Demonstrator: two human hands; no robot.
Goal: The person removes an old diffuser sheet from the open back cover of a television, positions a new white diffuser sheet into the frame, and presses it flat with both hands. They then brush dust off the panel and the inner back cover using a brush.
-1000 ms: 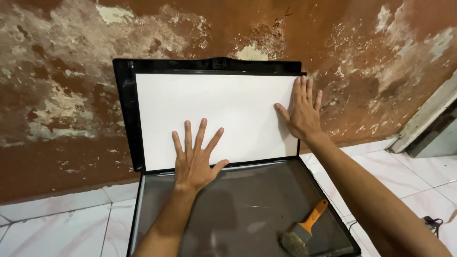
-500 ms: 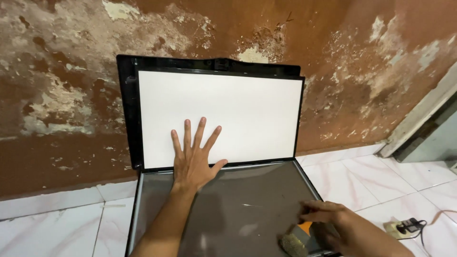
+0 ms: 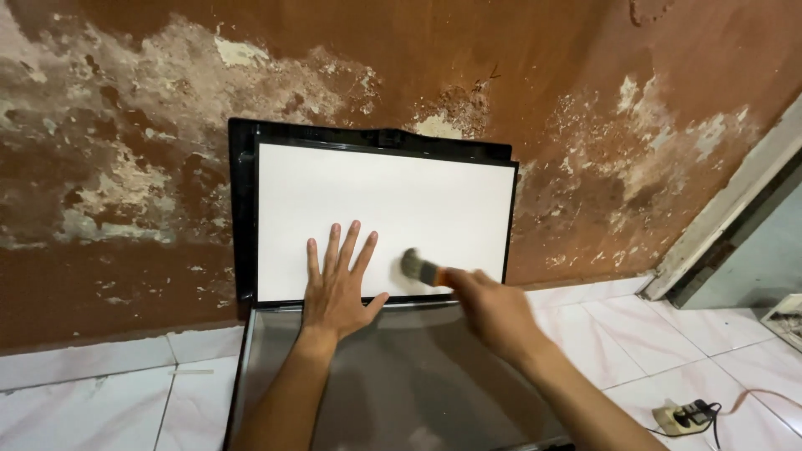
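The left hand [image 3: 336,288] lies flat on the white sheet [image 3: 384,217], fingers spread, holding nothing; the right hand [image 3: 493,311] grips a brush [image 3: 418,269] against the sheet's lower edge, inside the black frame [image 3: 242,209]; bare floor tiles [image 3: 635,334] lie to the frame's right.

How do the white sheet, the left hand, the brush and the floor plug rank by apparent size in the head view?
1. white sheet
2. left hand
3. brush and plug: look alike; the brush is blurred and partly hidden by the right hand, so unranked.

White tiled floor [image 3: 635,351] carries the things; a grey panel [image 3: 418,384] lies flat on it at six o'clock; a plug adapter [image 3: 681,415] rests at four o'clock.
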